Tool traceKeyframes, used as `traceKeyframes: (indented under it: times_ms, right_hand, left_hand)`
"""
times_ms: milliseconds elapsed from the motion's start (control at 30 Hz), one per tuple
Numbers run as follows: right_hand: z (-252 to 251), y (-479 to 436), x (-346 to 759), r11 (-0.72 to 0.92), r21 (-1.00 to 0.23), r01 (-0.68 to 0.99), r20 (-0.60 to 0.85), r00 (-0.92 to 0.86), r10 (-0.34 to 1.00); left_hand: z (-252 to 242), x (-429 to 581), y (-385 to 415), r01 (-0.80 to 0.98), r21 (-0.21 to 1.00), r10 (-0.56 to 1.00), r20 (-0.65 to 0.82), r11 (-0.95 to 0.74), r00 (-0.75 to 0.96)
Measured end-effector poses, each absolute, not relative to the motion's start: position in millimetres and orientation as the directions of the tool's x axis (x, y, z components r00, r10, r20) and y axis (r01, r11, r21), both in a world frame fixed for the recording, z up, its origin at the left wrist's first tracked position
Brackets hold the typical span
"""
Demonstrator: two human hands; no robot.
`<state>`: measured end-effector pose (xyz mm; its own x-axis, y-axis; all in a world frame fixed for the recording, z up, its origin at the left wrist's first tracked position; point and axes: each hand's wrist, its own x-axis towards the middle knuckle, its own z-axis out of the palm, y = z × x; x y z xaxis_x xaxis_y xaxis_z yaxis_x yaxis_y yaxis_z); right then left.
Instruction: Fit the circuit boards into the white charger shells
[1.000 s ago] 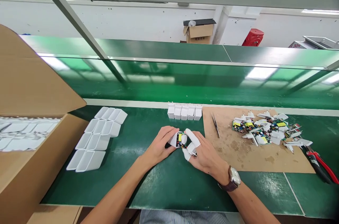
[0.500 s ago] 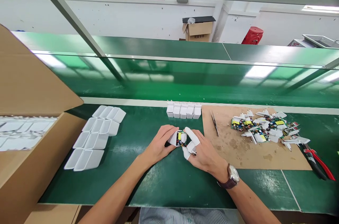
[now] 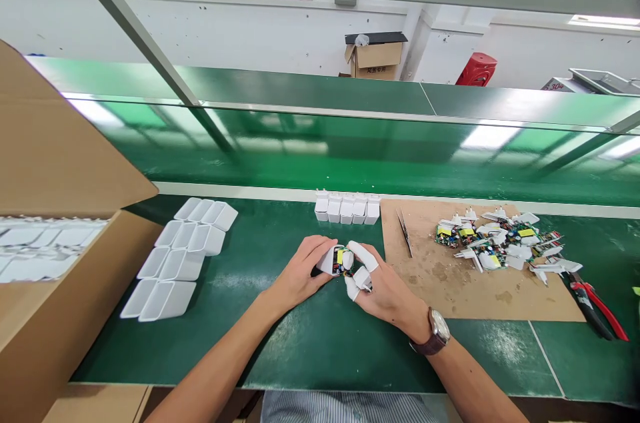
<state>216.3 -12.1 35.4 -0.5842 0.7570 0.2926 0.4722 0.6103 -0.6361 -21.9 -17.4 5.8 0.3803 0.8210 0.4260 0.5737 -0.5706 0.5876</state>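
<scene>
Near the middle of the bench, my left hand is closed around a white plastic housing, partly covered by the fingers. A small circuit board with a yellow-wrapped part sits partway in the housing's open end. White finger cots cover the thumb and index finger of my right hand, which grips the board at its right edge. A white plug cap is also tucked in the right hand; whether wires join it to the board is too small to tell.
White housings stand in rows at left beside an open carton. Several closed white adapters line the back. On a brown cardboard sheet lie tweezers and piled circuit boards; red-handled pliers rest at right.
</scene>
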Motion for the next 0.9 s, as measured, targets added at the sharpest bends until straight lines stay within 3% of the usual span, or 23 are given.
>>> traceKeyframes:
  times_ms: [900]
  right_hand:
    - [38.5, -12.2, 216.4, 0.648, -0.620, 0.443, 0.348, -0.584, 0.733]
  left_hand:
    - [0.5, -21.3, -17.8, 0.562, 0.594, 0.817, 0.451, -0.575, 0.359]
